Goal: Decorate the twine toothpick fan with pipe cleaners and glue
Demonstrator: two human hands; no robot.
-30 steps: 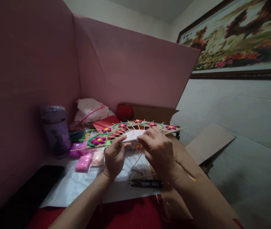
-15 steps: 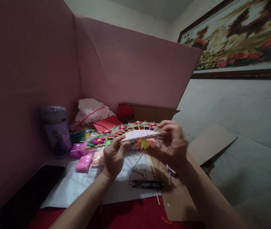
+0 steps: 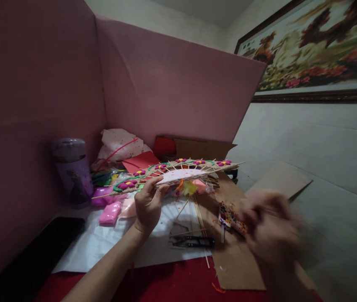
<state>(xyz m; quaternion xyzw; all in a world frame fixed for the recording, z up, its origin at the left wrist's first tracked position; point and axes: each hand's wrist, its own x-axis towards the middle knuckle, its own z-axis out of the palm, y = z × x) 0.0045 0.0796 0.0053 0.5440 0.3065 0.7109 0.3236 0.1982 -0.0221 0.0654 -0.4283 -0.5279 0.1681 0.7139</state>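
The right hand (image 3: 271, 228), at the right end of a half-round white cloth panel with pink spots (image 3: 183, 175) a moment earlier, had swung away, blurred, near a multicoloured flower-patterned strip (image 3: 233, 219); I could not tell whether it held anything. That seemed to leave the left hand (image 3: 148, 205) alone supporting the panel, its left end pinched above a white sheet (image 3: 87, 243), inside a tan twine-and-stick arch with magenta flowers (image 3: 175, 164).

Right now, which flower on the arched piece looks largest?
The leftmost magenta flower on the arched piece: it sits lowest in view and shows bigger than the others.
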